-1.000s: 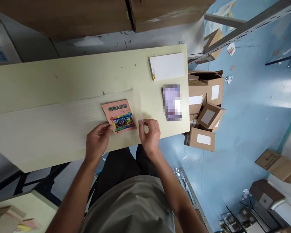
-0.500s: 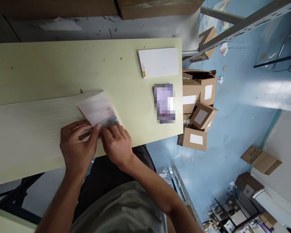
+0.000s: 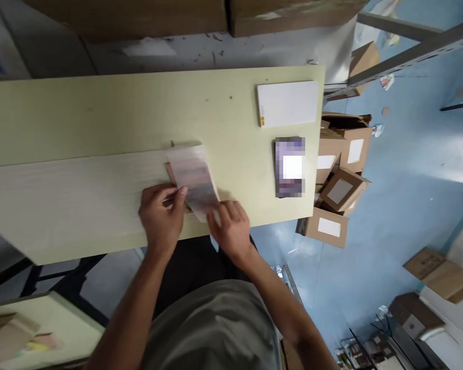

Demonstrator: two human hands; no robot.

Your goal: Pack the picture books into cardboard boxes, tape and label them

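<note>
A flat rectangular item with a pinkish and dark print lies partly covered by a thin, translucent white wrapping sheet. The long run of that sheet stretches leftward over the table. My left hand is closed in a pinch at the item's left edge, thumb on top. At the item's lower right corner, my right hand has its fingers curled onto the folded wrapping. The underside of the item is hidden, and its exact kind cannot be made out.
On the pale yellow table lie a white flat box and a pixelated purple object. Cardboard boxes are piled on the blue floor past the table's right end. A metal rack post stands at upper right.
The white wrapping now lies flatter and further over the item. My right hand has moved from beside my left hand to the item's lower right corner. The view has shifted left.
</note>
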